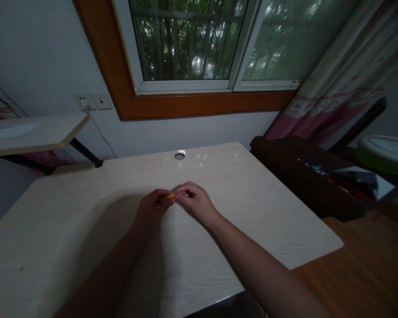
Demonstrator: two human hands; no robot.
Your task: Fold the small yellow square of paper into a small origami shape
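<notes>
Between my two hands is a small yellow object (168,198), too small and too covered by fingers to tell its kind. My left hand (152,205) is closed on its left part, thumb and fingers pinched. On the other side my right hand (195,199) pinches its right end with thumb and forefinger. Both hands meet over the middle of the pale wood-grain table (112,247), low above its top; whether they rest on it I cannot tell.
A round cable hole (179,156) lies near the table's back edge. At the left, a raised shelf (53,130) stands on black legs. A dark brown piece of furniture (285,168) with items on it is beyond the right edge. A window (192,48) is behind.
</notes>
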